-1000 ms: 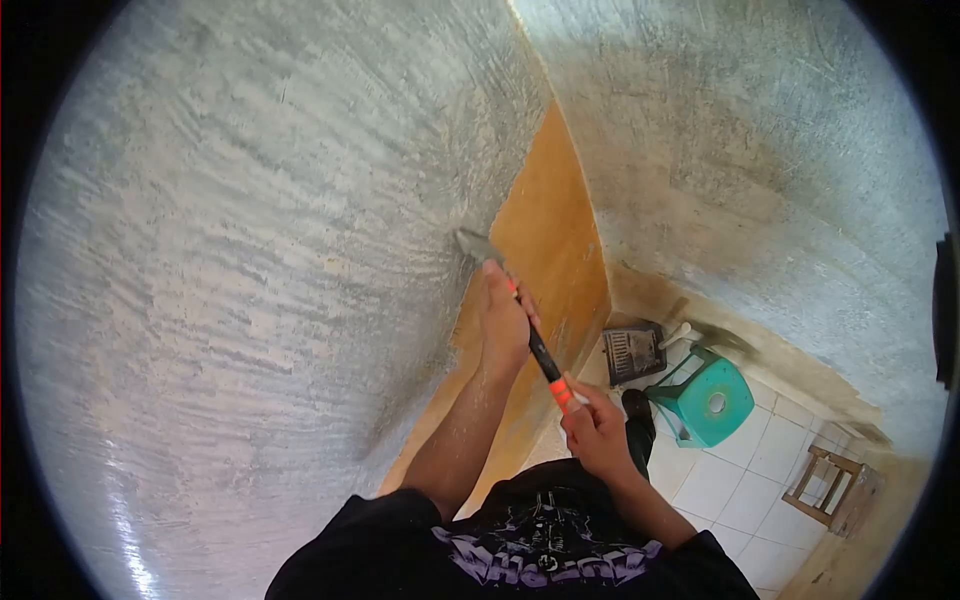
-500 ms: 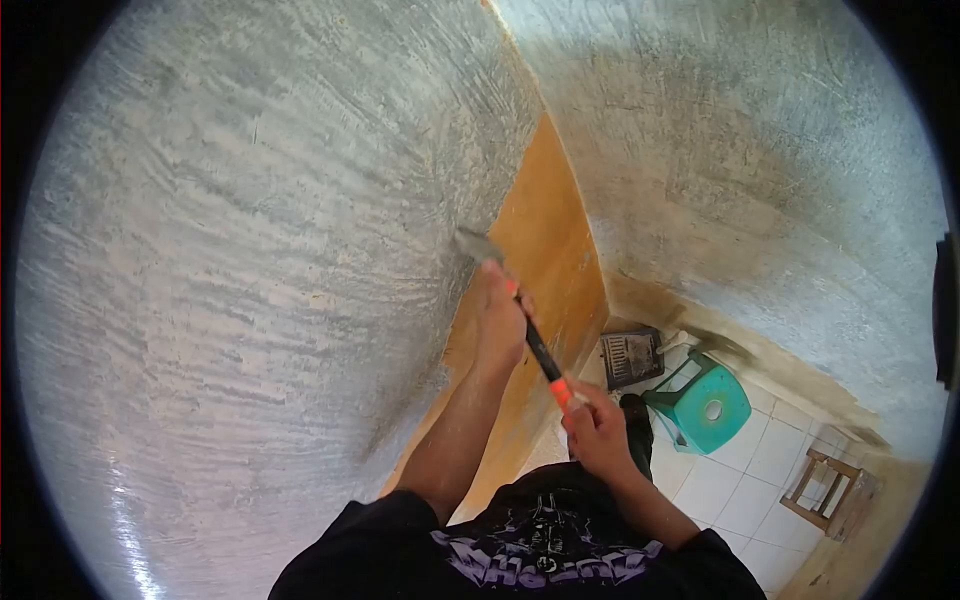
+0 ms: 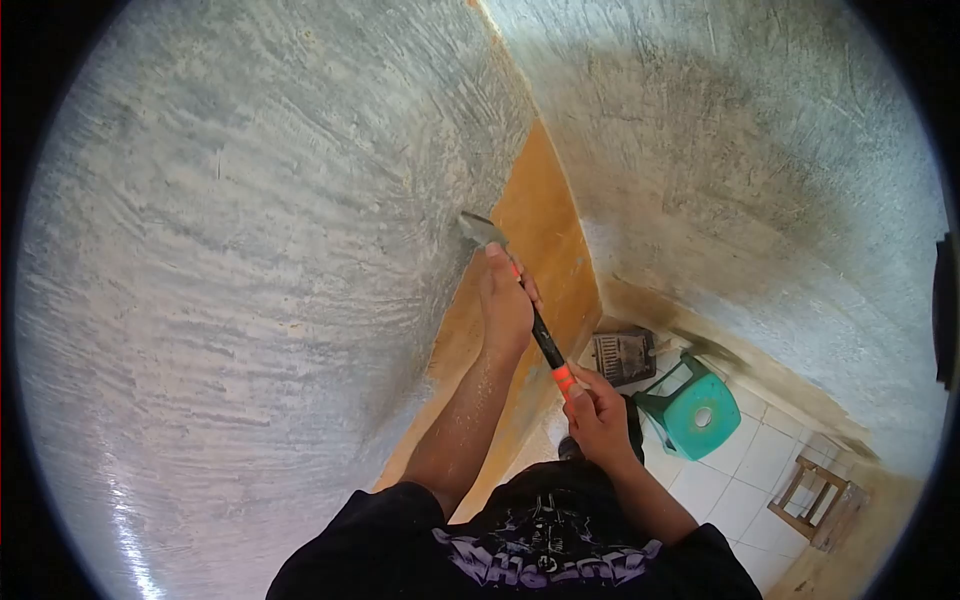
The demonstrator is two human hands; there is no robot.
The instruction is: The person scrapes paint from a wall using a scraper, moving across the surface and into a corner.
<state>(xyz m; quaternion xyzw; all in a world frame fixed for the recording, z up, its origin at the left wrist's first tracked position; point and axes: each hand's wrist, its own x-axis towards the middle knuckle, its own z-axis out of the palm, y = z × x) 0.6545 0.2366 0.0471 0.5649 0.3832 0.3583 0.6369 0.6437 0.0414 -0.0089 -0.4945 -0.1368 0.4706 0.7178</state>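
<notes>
A long-handled scraper (image 3: 546, 342) with a black and orange handle slants across the view, its flat metal blade resting against the wall. My left hand (image 3: 508, 305) is closed round the handle just behind the blade. Lower down, my right hand (image 3: 598, 415) grips the orange end of the same handle. The blade lies where the rough grey wall surface (image 3: 300, 270) meets a strip of orange-yellow paint (image 3: 545, 220). Pale dust specks my left forearm.
Near the wall corner, a dark paint tray (image 3: 624, 357) lies on the floor. Beside it stands a green plastic stool (image 3: 705, 415). A small wooden stool (image 3: 812, 497) is farther right on the white tiles (image 3: 735, 505). The second wall (image 3: 740, 180) rises on the right.
The scraper blade and my left hand have shifted slightly up along the wall. Both hands keep their hold. The view has moved a little, so the floor things sit slightly farther left.
</notes>
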